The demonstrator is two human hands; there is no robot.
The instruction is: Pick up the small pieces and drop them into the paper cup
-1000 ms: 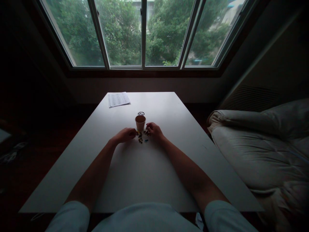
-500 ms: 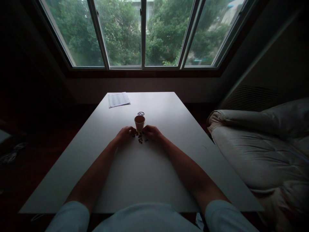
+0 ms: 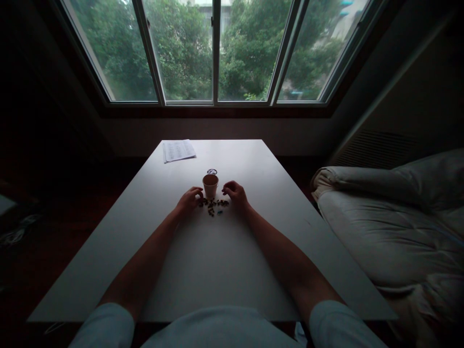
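Note:
A pale paper cup (image 3: 210,188) with a brownish inside stands upright in the middle of the table. Just in front of it lie several small dark pieces (image 3: 211,210), too tiny to name, and one blue piece (image 3: 219,212). My left hand (image 3: 188,199) rests left of the cup, its fingers loosely bent beside the nearest pieces; nothing shows in them. To the right of the cup, my right hand (image 3: 236,194) is slightly raised, thumb and fingers a little apart, with no held thing visible. Behind the cup lies a small round object (image 3: 212,171) with a dark rim.
The white table (image 3: 217,266) reaches toward a window (image 3: 215,63). Printed sheets (image 3: 179,150) lie at its far left corner. A pale padded sofa or mattress (image 3: 369,222) stands along the right side. Cables (image 3: 16,234) are on the dark floor at left.
My right hand has moved up and to the right, away from the cup's base, uncovering more dark pieces there. My left hand stays almost in place, its fingers slightly lifted.

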